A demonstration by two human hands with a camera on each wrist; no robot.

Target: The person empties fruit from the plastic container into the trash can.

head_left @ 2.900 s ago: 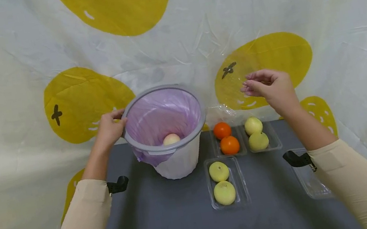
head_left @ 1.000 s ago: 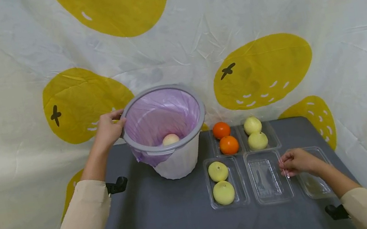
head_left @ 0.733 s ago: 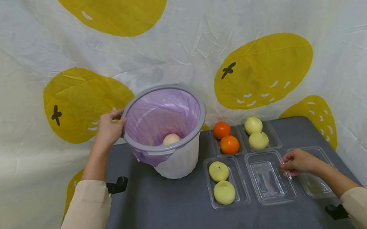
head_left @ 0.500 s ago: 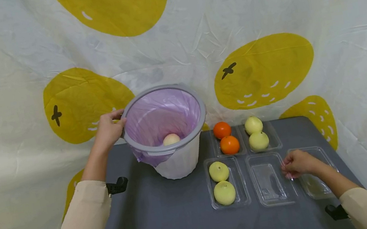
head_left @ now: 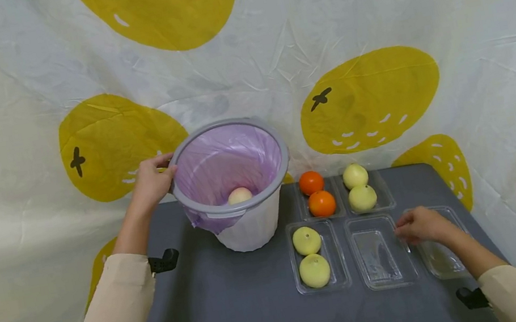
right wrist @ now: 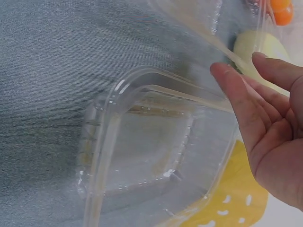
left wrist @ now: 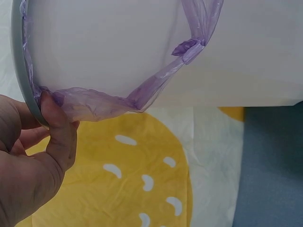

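1. Bin [head_left: 251,228], white with a grey rim, stands upright on the dark grey table [head_left: 243,313], just right of my left hand [head_left: 152,180] and well apart from my right hand [head_left: 423,225].
2. Its purple liner [head_left: 231,157] covers the inside and hangs folded over the front.
3. I have the front middle tray [head_left: 378,255], clear plastic, with its right edge at my right fingertips; the rightmost tray [head_left: 444,255] lies partly hidden by that hand and wrist.
4. My left hand grasps the bin's rim on its left side, between thumb and fingers.
5. My right hand is loose, thumb and forefinger apart; I cannot tell whether its fingertips touch the tray's edge.
6. Two orange fruits [head_left: 322,204] and two pairs of pale yellow-green fruits [head_left: 315,270] sit in other trays near the bin, and one pale fruit [head_left: 240,195] lies inside the liner.
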